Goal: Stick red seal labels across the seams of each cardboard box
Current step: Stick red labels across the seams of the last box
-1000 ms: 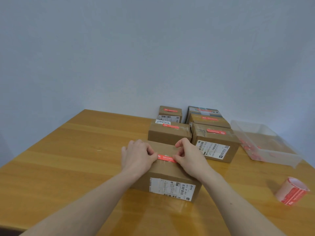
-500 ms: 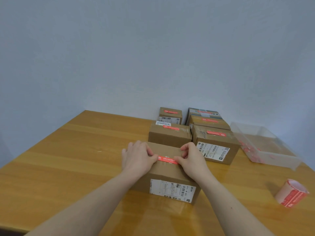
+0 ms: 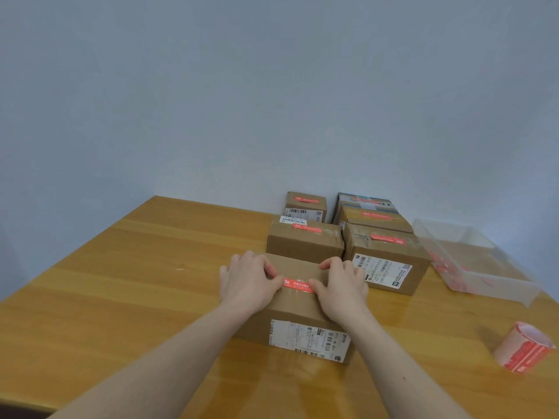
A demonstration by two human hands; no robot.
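A brown cardboard box (image 3: 298, 311) with a white shipping sticker on its front stands nearest me on the wooden table (image 3: 121, 282). A red seal label (image 3: 298, 285) lies across its top seam. My left hand (image 3: 248, 281) rests on the box's left side, its thumb pressing the label's left end. My right hand (image 3: 343, 287) lies on the right side, thumb on the label's right end. Both label ends are hidden under the thumbs.
Behind stand more boxes with red labels on top: one at centre (image 3: 304, 246), one to the right (image 3: 390, 267), two further back (image 3: 305, 205) (image 3: 375, 217). A clear plastic tray (image 3: 484, 279) sits at the right, and a roll of red labels (image 3: 524, 347) at the near right.
My right hand has lowered from a fingertip pinch to lie flatter on the box top. The left hand has barely moved. The label stays in place.
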